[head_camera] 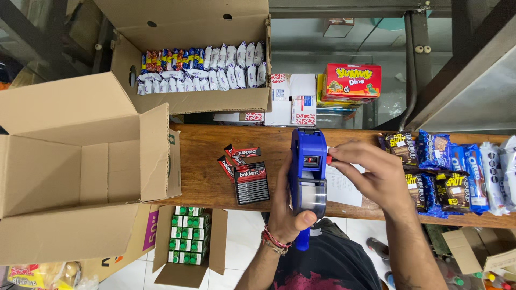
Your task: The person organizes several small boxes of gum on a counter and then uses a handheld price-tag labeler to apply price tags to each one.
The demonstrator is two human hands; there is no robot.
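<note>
My left hand (284, 212) wraps around the blue plastic price-label gun (307, 177), fingers curled behind its body and my thumb pressed across the clear round window near its lower end. A red and brown braided wristband (274, 241) sits on that wrist. My right hand (373, 174) reaches in from the other side; its thumb and forefinger pinch closed on a small red knob (329, 159) on the gun's flank, the other fingers loosely bent. Under those fingers lies a white paper sheet (344, 188) on the brown wooden counter (204, 182). Just past my right knuckles lie dark and blue wrapped snack packs (446, 172). Beyond my left fingers, well apart, rest black and red flat gum packets (244, 172), and farther off an open brown cardboard box (80, 166).
</note>
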